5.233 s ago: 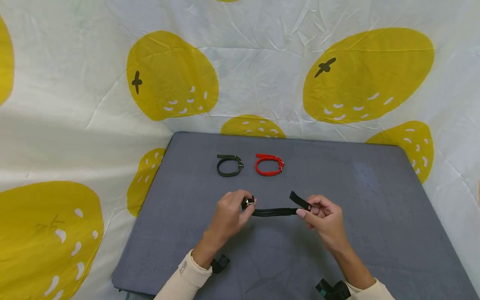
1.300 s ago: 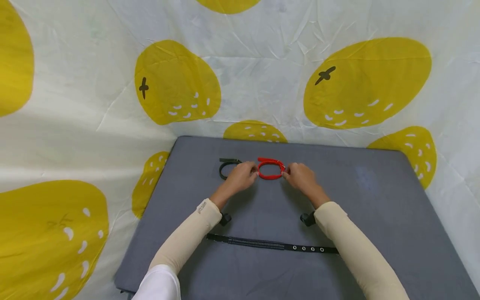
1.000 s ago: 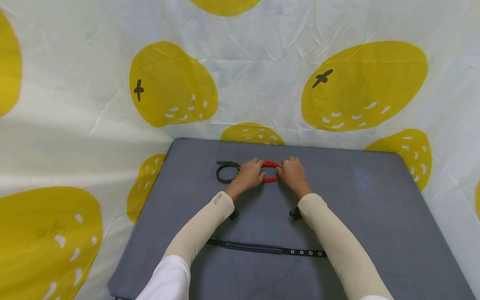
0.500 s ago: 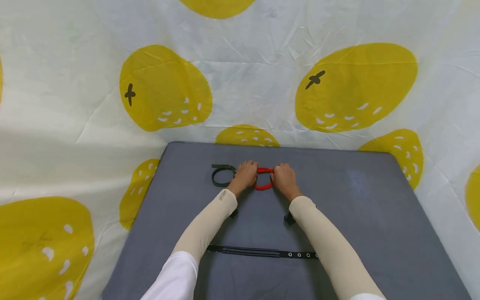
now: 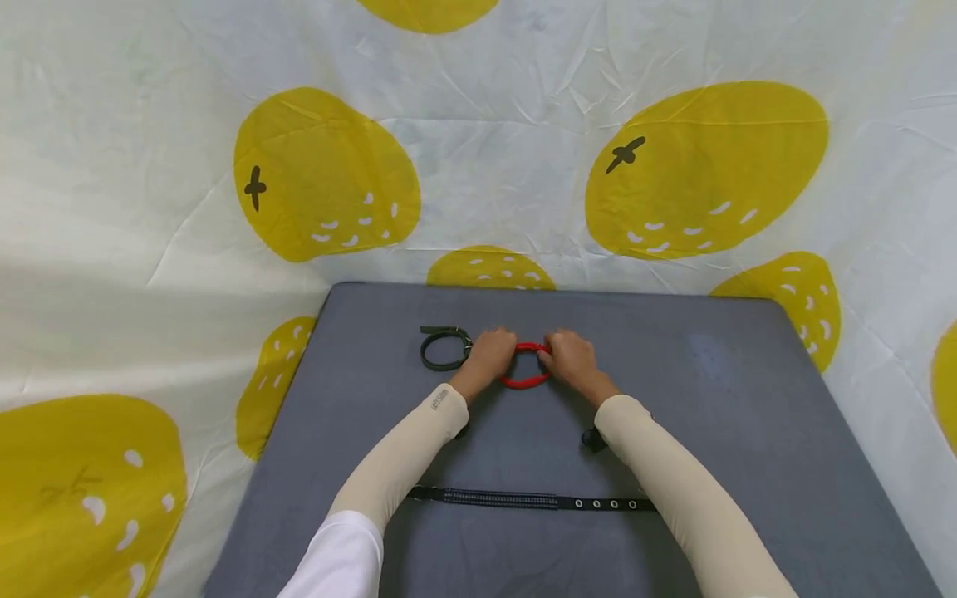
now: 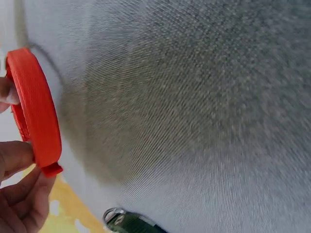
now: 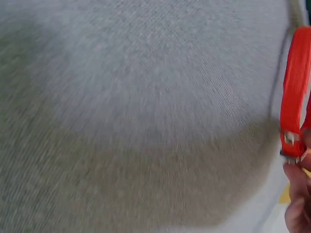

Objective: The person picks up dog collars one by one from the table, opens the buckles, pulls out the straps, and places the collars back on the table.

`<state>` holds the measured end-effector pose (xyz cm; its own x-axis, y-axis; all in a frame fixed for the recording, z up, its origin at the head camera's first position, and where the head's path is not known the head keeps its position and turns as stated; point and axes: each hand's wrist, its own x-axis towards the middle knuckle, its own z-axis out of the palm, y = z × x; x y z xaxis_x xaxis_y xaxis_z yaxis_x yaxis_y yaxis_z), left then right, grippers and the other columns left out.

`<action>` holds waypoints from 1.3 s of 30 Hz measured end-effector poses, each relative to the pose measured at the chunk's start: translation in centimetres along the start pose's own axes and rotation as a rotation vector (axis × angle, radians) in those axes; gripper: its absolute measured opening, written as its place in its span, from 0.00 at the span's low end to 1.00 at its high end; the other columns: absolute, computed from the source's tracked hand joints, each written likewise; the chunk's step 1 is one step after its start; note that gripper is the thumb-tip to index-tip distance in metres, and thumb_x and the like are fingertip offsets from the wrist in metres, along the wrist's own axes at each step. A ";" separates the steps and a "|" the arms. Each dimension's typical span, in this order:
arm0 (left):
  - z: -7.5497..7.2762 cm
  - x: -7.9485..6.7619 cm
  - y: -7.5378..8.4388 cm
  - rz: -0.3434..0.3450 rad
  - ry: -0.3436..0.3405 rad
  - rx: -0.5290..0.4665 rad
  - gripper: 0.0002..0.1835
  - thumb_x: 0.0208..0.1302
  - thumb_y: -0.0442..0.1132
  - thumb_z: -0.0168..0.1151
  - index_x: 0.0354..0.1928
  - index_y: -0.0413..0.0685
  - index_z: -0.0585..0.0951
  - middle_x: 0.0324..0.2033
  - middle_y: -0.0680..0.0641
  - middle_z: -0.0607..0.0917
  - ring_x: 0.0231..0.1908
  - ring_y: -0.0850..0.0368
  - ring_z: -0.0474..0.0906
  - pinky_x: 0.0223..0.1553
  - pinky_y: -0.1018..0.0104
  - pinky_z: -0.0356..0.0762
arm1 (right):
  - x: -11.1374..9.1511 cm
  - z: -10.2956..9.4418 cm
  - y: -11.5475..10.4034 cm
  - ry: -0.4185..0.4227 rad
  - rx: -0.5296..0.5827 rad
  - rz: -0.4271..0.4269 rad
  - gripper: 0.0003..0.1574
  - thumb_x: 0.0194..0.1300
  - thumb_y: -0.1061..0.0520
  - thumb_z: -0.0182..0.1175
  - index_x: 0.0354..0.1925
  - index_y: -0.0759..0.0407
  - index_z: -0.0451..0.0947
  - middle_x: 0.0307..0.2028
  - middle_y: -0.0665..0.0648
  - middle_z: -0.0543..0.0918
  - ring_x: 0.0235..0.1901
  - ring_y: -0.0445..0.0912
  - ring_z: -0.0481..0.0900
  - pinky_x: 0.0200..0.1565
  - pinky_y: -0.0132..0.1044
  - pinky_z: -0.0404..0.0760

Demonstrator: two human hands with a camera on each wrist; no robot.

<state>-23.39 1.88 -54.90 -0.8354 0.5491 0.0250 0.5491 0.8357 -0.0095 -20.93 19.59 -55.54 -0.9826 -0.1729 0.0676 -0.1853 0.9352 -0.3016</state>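
Note:
A red pet collar (image 5: 526, 383), buckled into a loop, is held between both hands over the far middle of the grey surface. My left hand (image 5: 489, 357) pinches its left side; in the left wrist view the thumb and fingers grip the red band (image 6: 36, 107). On the loop's other side, my right hand (image 5: 574, 361) holds it near the metal buckle (image 7: 290, 138), partly cut off in the right wrist view. Just left of my left hand lies a dark green collar (image 5: 441, 366), also looped. Nearer to me, a black collar (image 5: 501, 499) with metal eyelets lies straight, its ends hidden by the forearms.
The grey padded table (image 5: 718, 465) reaches back to a white curtain (image 5: 508, 166) printed with yellow fruit, which also hangs along both sides. Dark wrist-worn devices sit under both sleeves.
Earlier both hands held the black collar; it now lies stretched out on the table. The hands have since reached forward and taken hold of the red collar, drawing it slightly nearer.

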 end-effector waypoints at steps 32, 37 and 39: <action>-10.7 -13.8 0.1 0.214 -0.014 -0.637 0.25 0.68 0.43 0.67 0.65 0.47 0.75 0.43 0.53 0.85 0.45 0.59 0.76 0.44 0.66 0.78 | -12.4 -11.2 -3.6 -0.141 0.613 -0.187 0.05 0.64 0.50 0.70 0.38 0.48 0.86 0.25 0.50 0.81 0.19 0.38 0.70 0.22 0.32 0.72; -11.4 -15.4 0.5 0.236 0.001 -0.608 0.25 0.66 0.46 0.69 0.63 0.48 0.77 0.44 0.54 0.84 0.44 0.61 0.75 0.43 0.68 0.77 | -13.9 -11.8 -5.0 -0.035 0.496 -0.326 0.07 0.60 0.56 0.73 0.38 0.47 0.86 0.24 0.39 0.77 0.19 0.33 0.68 0.21 0.29 0.71; -11.6 -15.7 0.9 0.265 0.019 -0.612 0.24 0.67 0.48 0.68 0.62 0.49 0.78 0.45 0.54 0.84 0.45 0.60 0.75 0.45 0.68 0.78 | -14.3 -11.9 -5.3 0.011 0.460 -0.382 0.09 0.58 0.59 0.74 0.37 0.49 0.85 0.24 0.39 0.76 0.20 0.31 0.67 0.21 0.28 0.70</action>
<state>-9.54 -6.06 -43.73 -0.6726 0.7307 0.1175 0.6562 0.5153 0.5513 -5.75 20.78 -43.61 -0.8457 -0.4650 0.2618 -0.5139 0.5772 -0.6346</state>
